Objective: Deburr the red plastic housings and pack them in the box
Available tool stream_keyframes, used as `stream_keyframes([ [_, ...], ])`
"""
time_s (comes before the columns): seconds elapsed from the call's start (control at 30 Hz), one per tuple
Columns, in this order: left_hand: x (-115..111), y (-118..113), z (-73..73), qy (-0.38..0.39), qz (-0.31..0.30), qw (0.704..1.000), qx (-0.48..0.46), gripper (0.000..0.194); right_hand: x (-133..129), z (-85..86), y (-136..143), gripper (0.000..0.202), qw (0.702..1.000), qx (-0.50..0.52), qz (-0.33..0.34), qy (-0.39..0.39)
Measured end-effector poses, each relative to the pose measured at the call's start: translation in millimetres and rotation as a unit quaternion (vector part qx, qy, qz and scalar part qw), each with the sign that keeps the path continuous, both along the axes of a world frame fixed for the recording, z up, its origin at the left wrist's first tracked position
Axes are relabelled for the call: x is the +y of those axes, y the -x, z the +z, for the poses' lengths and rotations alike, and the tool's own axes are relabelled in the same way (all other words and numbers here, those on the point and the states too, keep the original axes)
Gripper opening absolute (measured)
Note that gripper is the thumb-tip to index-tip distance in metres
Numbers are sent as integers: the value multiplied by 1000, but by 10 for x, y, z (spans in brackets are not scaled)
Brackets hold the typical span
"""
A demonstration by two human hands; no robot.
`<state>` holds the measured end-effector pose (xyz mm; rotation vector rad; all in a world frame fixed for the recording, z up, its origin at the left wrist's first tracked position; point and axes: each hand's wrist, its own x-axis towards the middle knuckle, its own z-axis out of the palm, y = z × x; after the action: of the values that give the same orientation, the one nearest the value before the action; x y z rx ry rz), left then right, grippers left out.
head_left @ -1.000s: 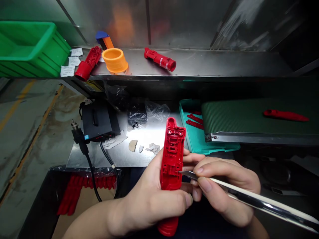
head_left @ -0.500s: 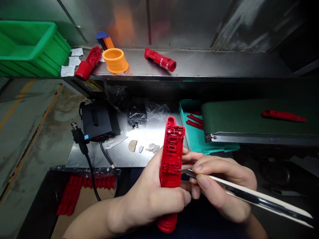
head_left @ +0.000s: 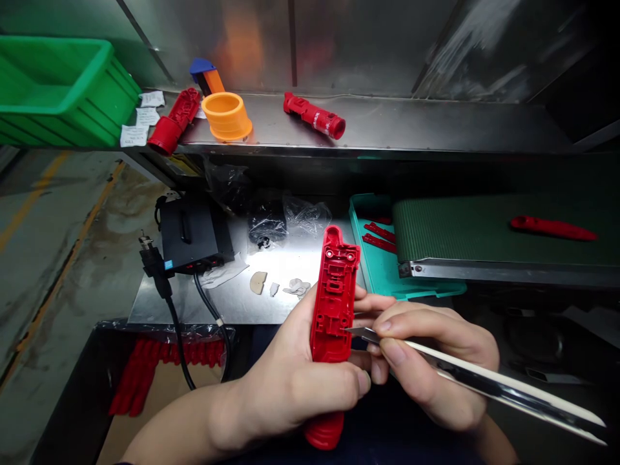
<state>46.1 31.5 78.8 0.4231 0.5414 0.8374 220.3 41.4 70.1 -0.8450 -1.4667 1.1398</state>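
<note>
My left hand is wrapped round a long red plastic housing, held upright with its moulded inner side toward me. Ribs, slots and small screw posts show inside it. Between thumb and fingers, my right hand pinches a craft knife with a white and black handle. The knife's pointed blade touches or nearly touches the right edge of the housing, in its lower half. Some fingers of both hands are hidden behind the housing and the knife.
On the steel shelf are an orange ring, red parts and a green bin. A black box with cables stands left. A teal tray sits beside a green conveyor carrying a red piece. Lower left, a carton holds red parts.
The view has shifted very slightly. Both hands, the housing and the knife stay almost in the same place, with the blade still at the housing's right edge.
</note>
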Motion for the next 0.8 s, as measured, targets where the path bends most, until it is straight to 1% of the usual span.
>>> stream_keyframes([
  [0.17,9,-13,54,13,8,1000,19,53,1,27,0,37,999,-24,-21,-25],
  [0.33,11,-18,136,45,8,998,39,51,9,57,8,34,998,-36,-20,-39],
  [0.5,1,-26,140,42,10,999,30,50,-1,64,3,33,998,-45,-21,-44],
  [0.8,4,-25,162,50,12,998,42,50,-19,3,-22,35,999,-31,-6,-32],
])
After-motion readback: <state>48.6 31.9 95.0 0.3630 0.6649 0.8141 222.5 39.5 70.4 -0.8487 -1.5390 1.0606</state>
